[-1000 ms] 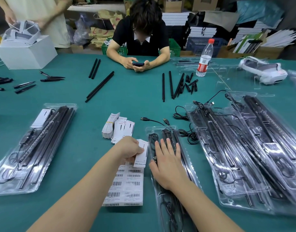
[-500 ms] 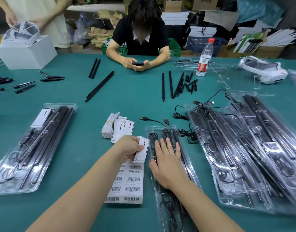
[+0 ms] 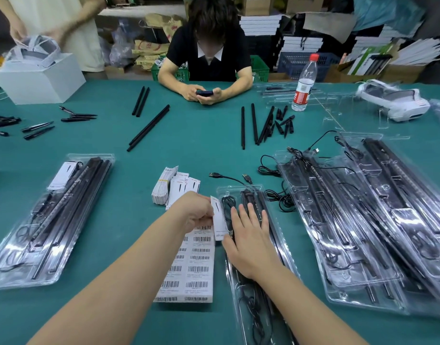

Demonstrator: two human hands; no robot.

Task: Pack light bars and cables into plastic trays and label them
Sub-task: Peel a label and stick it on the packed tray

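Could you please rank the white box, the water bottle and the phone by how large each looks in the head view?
1. white box
2. water bottle
3. phone
All three sit at the table's far side, so nearness hardly skews this order.

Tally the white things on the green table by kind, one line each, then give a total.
White box: 1
White headset: 1
Barcode label sheet: 1
Stack of white cards: 1
White card pinched by the left hand: 1
White card in the left tray: 1
Total: 6
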